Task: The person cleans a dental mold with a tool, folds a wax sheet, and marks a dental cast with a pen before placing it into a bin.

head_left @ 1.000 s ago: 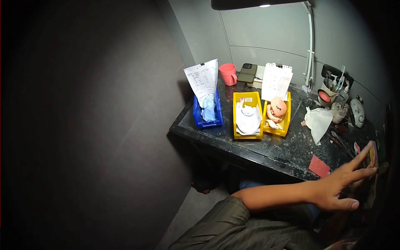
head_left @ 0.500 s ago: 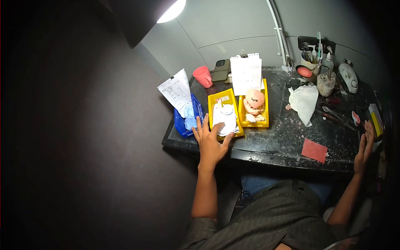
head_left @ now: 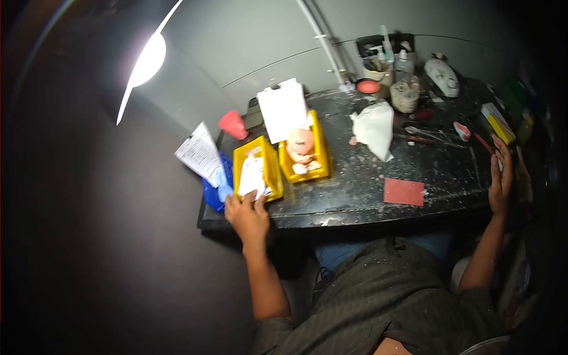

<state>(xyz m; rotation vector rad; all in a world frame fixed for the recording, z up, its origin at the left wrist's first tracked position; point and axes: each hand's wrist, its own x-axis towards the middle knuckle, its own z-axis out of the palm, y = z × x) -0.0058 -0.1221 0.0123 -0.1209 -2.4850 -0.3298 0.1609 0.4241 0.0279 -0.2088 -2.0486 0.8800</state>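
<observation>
The head camera (the only view) looks forward and down across the desk.

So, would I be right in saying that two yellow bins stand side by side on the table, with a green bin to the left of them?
Not quite: the bin on the left is a blue bin, not green, as the head view shows. The two yellow bins do stand side by side on the table.

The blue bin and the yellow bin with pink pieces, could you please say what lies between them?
In the head view, another yellow bin with white contents stands between them, the left hand at its near end.
</observation>
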